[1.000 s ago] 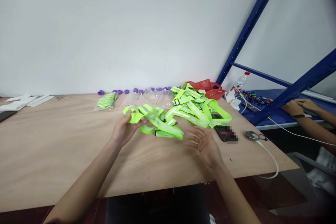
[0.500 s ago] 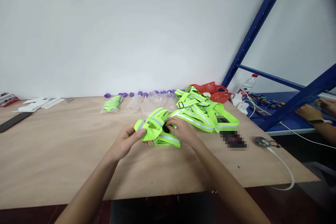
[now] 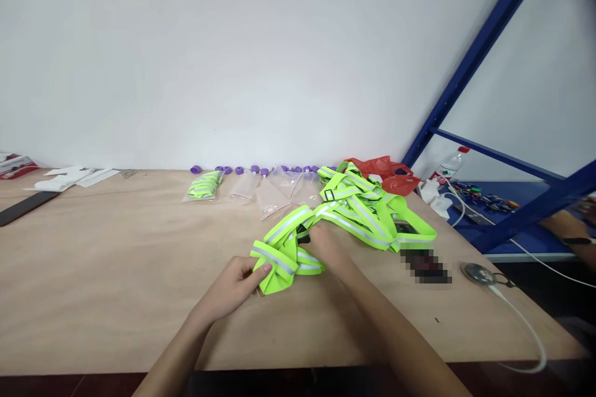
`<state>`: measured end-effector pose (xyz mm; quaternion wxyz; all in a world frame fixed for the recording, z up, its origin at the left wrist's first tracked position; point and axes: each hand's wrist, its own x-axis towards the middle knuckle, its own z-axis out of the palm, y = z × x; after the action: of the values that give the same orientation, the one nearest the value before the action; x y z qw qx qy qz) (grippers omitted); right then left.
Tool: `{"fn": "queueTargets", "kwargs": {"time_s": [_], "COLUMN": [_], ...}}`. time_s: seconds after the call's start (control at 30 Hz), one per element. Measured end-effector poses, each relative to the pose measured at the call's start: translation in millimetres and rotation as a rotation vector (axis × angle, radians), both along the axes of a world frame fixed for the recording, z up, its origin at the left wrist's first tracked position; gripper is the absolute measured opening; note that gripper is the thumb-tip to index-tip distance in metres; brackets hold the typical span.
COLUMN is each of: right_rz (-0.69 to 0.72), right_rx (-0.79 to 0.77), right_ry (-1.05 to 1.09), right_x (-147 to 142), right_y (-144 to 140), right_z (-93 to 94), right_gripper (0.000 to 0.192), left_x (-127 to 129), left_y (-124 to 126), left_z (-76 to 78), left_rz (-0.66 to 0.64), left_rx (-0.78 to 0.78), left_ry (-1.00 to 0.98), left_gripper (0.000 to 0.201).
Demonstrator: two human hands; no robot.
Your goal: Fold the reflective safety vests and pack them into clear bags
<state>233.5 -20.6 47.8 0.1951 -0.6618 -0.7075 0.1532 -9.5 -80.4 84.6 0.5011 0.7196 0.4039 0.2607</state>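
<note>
We see a bright yellow-green strap (image 3: 284, 254) with a shiny silver stripe down its middle. The pile (image 3: 367, 211) behind it has the same green and silver. The table (image 3: 102, 267) is light brown wood. The bag (image 3: 384, 170) is red. The little caps (image 3: 254, 169) are purple. The frame (image 3: 484, 56) is dark blue, and the wall (image 3: 209, 49) is white.

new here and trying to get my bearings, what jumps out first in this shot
The neon-yellow reflective strap, bunched mid-table between the left hand and right hand, both gripping it. Behind it to the right lies a larger pile of the same straps, with a red plastic bag by the wall.
</note>
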Motion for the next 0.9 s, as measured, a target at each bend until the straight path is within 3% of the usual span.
{"fn": "queueTargets", "kwargs": {"time_s": [0.17,0.33,0.43,0.53,0.6,0.67,0.77,0.9], "right_rz": [0.059,0.153,0.213,0.293,0.323,0.319,0.228,-0.036], "right_rx": [-0.098,-0.057,0.056,0.176,0.191,0.188,0.21,0.423], "right_ry": [-0.163,-0.144,-0.121,-0.137,-0.157,-0.171,-0.221,-0.438], "right_x": [-9.5,7.0,21.6,34.6,43.0,53.3,75.6,113.3], "right_y": [1.1,-9.5,-18.9,-29.2,-33.1,-30.6,-11.0,31.0], "right_z": [-4.5,-5.2,-3.3,10.8,32.7,67.2,139.3,239.8], "right_gripper": [0.018,0.022,0.031,0.037,0.037,0.035,0.033,0.038], "left_x": [-2.8,-32.8,-63.3,-97.0,-116.0,-129.3,-140.2,-147.5], "left_y": [5.4,22.0,55.0,107.0,143.1,172.6,197.8,204.1], "left_z": [-1.4,18.2,30.6,30.2,20.8,7.4,-10.9,-23.2], "left_rz": [-0.03,0.038,0.17,0.402,0.475,0.427,0.393,0.381], "left_rx": [0.003,0.124,0.255,0.488,0.573,0.578,0.553,0.528], "left_ry": [0.016,0.116,0.256,0.544,0.791,1.064,1.151,1.183], "left_gripper": [0.049,0.049,0.046,0.037,0.04,0.057,0.057,0.038]}}
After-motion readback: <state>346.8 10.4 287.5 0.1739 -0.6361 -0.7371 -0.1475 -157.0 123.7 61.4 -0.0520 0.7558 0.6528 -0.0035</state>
